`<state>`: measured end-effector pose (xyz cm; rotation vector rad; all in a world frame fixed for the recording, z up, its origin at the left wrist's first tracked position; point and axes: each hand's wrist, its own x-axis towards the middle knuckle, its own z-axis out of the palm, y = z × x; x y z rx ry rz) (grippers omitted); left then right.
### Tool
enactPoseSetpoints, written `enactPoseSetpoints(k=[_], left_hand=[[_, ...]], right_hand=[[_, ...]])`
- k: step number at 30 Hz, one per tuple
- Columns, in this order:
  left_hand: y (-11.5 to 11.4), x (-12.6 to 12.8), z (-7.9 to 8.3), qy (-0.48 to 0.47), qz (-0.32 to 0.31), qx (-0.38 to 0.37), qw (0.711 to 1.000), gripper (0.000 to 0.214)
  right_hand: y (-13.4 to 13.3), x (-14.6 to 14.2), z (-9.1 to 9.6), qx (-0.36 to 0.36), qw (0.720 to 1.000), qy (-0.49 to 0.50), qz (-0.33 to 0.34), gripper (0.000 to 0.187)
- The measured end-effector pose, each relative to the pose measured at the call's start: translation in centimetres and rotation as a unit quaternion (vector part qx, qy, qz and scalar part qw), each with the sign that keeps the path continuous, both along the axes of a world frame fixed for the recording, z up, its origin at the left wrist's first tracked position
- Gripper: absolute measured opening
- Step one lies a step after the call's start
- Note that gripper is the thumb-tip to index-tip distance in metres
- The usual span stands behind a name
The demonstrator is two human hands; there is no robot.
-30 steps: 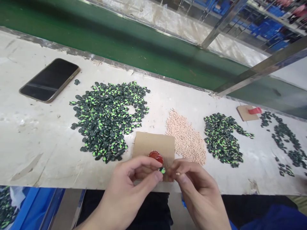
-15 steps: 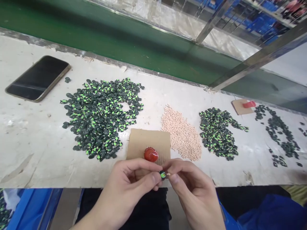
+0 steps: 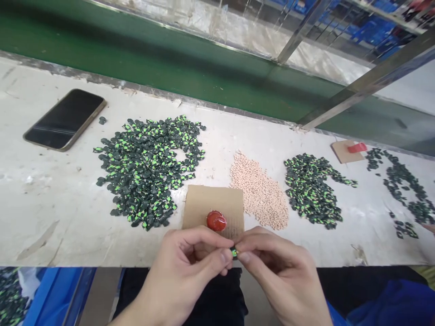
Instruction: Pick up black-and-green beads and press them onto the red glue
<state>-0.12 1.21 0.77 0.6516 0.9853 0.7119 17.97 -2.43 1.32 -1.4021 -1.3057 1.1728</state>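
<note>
My left hand (image 3: 188, 267) pinches a small black and green piece (image 3: 234, 252) between thumb and forefinger at the table's near edge. My right hand (image 3: 275, 267) meets it from the right, fingertips pressed together against the same piece; whatever they hold is too small to make out. Just beyond my fingers lies a cardboard square (image 3: 214, 206) with a red blob (image 3: 216, 220) on it. A large pile of black and green pieces (image 3: 149, 167) lies to the left, a heap of small beige pellets (image 3: 260, 192) to the right of the card.
A dark phone (image 3: 64, 120) lies at the far left. A second black and green pile (image 3: 312, 190) and scattered dark pieces (image 3: 404, 190) lie to the right, near another cardboard scrap with a red item (image 3: 348, 149). A green belt (image 3: 170, 59) runs behind the table.
My right fingertips have closed in on the piece held by my left hand; a pale pellet seen at them earlier is now hidden. The view has shifted slightly.
</note>
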Motion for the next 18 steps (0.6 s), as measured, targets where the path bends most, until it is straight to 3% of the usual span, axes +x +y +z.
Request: enactPoseSetpoints(k=[4, 7, 10, 14, 18], left_hand=[[-0.7, 0.3, -0.5, -0.08, 0.016, -0.023, 0.996, 0.011], [-1.2, 0.6, -0.5, -0.141, 0.044, -0.07, 0.987, 0.023], [-1.5, 0.9, 0.1, -0.14, 0.066, -0.117, 0.981, 0.032], [-1.9, 0.9, 0.3, -0.113, 0.069, -0.092, 0.987, 0.037], [-2.8, 1.0, -0.7, -0.061, 0.065, -0.032, 0.995, 0.047]], right_hand=[[-0.2, -0.3, -0.1, -0.002, 0.999, 0.033, -0.008, 0.011], [-0.8, -1.4, -0.6, 0.018, 0.993, 0.086, -0.075, 0.004], [-1.2, -2.1, -1.0, 0.074, 0.984, 0.117, -0.114, 0.014], [-0.9, -1.5, -1.2, 0.165, 0.981, 0.087, -0.045, 0.019], [-1.4, -1.8, -1.5, 0.172, 0.978, 0.113, -0.019, 0.021]])
